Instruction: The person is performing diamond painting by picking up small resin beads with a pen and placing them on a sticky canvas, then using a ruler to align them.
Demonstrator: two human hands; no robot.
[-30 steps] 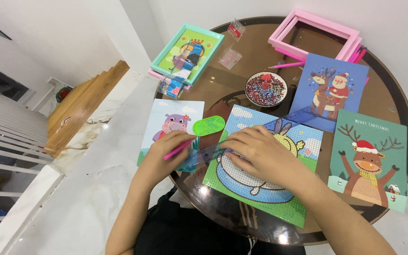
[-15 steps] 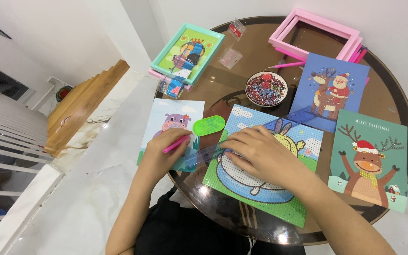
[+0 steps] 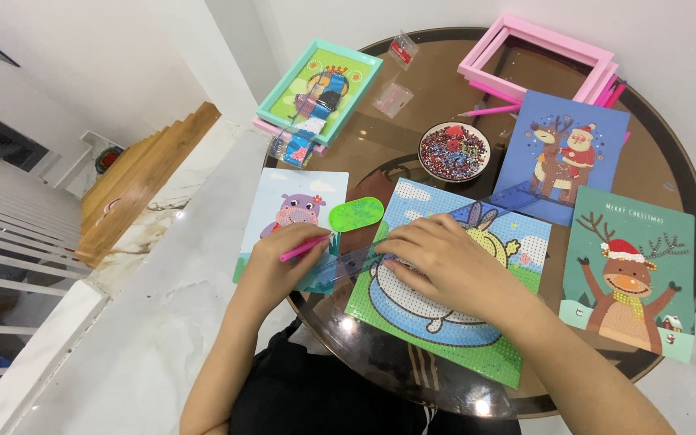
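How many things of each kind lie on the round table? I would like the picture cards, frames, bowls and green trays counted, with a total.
Picture cards: 4 (hippo, rabbit, Santa, reindeer)
Frames: 3 (teal frame; at least 2 stacked pink frames)
Bowl of beads: 1
Green tray: 1
Total: 9

Round glass desk (image 3: pixel 364 153). Far right: stacked pink frames (image 3: pixel 537 56). Below them a blue Santa-and-deer picture (image 3: pixel 561 153); near right, a green reindeer card (image 3: pixel 630 270). Centre: bowl of beads (image 3: pixel 453 151). Far left: teal frame (image 3: pixel 320 90) w/ small clear bags (image 3: pixel 396 76) beside it. Wooden stairs (image 3: pixel 142 177) off left.
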